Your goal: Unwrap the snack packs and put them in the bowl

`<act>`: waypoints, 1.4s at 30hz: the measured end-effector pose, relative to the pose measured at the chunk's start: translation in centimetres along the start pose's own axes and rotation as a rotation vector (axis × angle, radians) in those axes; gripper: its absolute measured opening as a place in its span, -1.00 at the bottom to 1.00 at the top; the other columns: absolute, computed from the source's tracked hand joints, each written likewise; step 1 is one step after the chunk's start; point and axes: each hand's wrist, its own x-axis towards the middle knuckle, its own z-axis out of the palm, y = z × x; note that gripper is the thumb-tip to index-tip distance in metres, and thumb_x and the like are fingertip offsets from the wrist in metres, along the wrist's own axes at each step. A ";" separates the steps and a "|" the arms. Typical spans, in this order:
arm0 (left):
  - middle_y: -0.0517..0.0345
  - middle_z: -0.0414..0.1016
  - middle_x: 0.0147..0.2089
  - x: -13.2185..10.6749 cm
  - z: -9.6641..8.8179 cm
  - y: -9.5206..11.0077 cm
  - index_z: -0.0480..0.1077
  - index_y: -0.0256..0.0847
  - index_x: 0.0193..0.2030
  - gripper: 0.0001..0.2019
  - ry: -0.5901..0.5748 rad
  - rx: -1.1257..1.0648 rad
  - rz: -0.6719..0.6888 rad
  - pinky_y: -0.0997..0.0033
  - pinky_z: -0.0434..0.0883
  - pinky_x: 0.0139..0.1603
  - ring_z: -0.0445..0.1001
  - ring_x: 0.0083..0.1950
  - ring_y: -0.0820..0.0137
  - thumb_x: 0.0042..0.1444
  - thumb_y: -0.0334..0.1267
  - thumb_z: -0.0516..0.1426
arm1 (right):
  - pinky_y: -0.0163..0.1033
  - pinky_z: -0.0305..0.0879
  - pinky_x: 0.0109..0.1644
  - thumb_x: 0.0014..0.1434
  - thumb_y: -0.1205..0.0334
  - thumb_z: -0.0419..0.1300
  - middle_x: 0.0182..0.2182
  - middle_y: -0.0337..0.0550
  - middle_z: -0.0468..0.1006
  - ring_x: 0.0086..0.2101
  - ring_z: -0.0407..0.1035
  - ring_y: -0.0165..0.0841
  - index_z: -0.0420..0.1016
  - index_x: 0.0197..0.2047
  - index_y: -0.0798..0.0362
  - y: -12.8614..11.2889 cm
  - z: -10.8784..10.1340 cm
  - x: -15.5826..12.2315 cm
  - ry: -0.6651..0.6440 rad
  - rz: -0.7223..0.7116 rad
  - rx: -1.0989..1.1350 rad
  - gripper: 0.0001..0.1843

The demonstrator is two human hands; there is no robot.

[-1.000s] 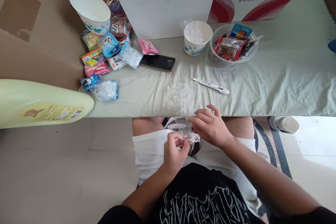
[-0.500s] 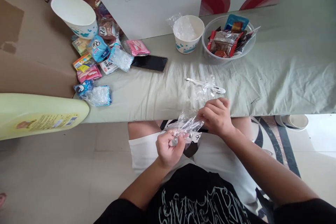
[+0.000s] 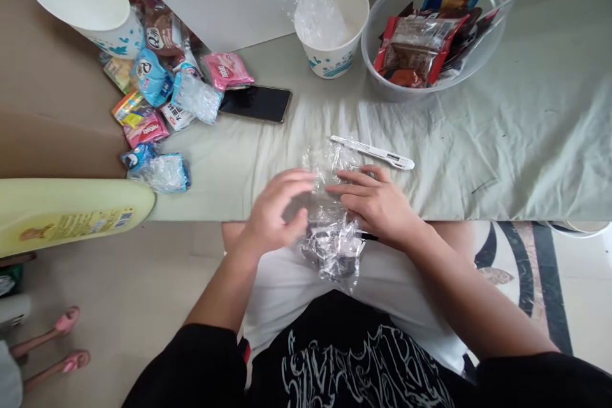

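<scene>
Clear crinkled plastic wrap (image 3: 332, 245) lies across the front edge of the cloth-covered table and hangs down over the lap. My left hand (image 3: 275, 213) is just left of it, slightly blurred, with thumb and fingers apart and nothing in them. On the wrap's right side, my right hand (image 3: 380, 204) rests with its fingers stretched out over the film, touching it. Just beyond the right hand's fingertips lies a slim white utility knife (image 3: 375, 152).
Behind stand a paper cup (image 3: 329, 64) with clear plastic in it and a clear bowl (image 3: 430, 89) of packaged snacks. To the left are a phone (image 3: 258, 104), several wrapped snacks (image 3: 150, 76), another paper cup (image 3: 105, 25) and a yellow bottle (image 3: 71, 210). A person's feet (image 3: 71, 338) show lower left.
Both hands have let go of the bunched plastic they held over the lap. My left hand has moved left and up; the fingers of both have spread. The view has shifted closer.
</scene>
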 end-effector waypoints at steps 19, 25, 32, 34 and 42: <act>-0.05 0.70 -0.01 -1.4 3.2 -1.6 0.61 -0.15 -0.21 -0.73 -0.093 -0.173 -0.144 0.06 0.51 0.15 0.64 0.08 0.15 0.31 -0.07 0.13 | 0.10 0.01 0.30 0.33 0.14 0.17 -0.11 -0.24 0.72 0.17 0.44 -0.08 0.51 -0.43 -0.03 0.2 0.1 -0.9 0.081 -0.007 0.101 -0.71; 0.13 0.62 -0.33 -1.3 4.2 -1.1 0.51 -0.20 -0.16 -0.71 0.124 -0.240 -0.466 0.38 0.50 -0.24 0.59 -0.32 0.35 0.20 0.00 0.18 | -0.03 0.22 0.05 0.37 0.21 0.03 -0.46 -0.17 0.65 -0.14 0.57 -0.21 0.37 -0.57 0.00 0.0 0.8 -0.8 0.264 0.196 0.116 -0.56; 0.23 0.54 -0.49 -1.3 5.1 -0.5 0.47 -0.18 -0.17 -0.80 0.223 -0.305 -0.636 0.46 0.43 -0.35 0.58 -0.43 0.38 0.17 -0.11 0.18 | -0.03 0.38 -0.08 0.23 0.24 0.10 -0.56 -0.26 0.56 -0.41 0.47 -0.21 0.44 -0.07 -0.04 -0.4 1.6 -0.6 0.391 0.469 0.112 -0.79; 0.22 0.50 -0.56 -1.0 5.2 -0.2 0.39 -0.18 -0.43 -0.73 0.212 -0.274 -0.652 0.47 0.40 -0.37 0.56 -0.47 0.39 0.24 -0.10 0.11 | -0.02 0.39 -0.10 0.23 0.24 0.10 -0.58 -0.27 0.55 -0.43 0.46 -0.20 0.41 0.03 -0.03 -0.5 1.5 -0.7 0.364 0.472 0.128 -0.71; 0.20 0.43 -0.65 -0.2 5.1 0.8 0.32 -0.17 -0.58 -0.63 0.200 -0.106 -0.666 0.46 0.33 -0.45 0.47 -0.52 0.39 0.26 -0.17 0.07 | -0.08 0.43 -0.17 0.21 0.24 0.19 -0.03 0.04 0.47 -0.13 0.45 -0.19 0.35 0.12 -0.02 -0.2 2.1 -1.1 0.565 0.313 0.016 -0.61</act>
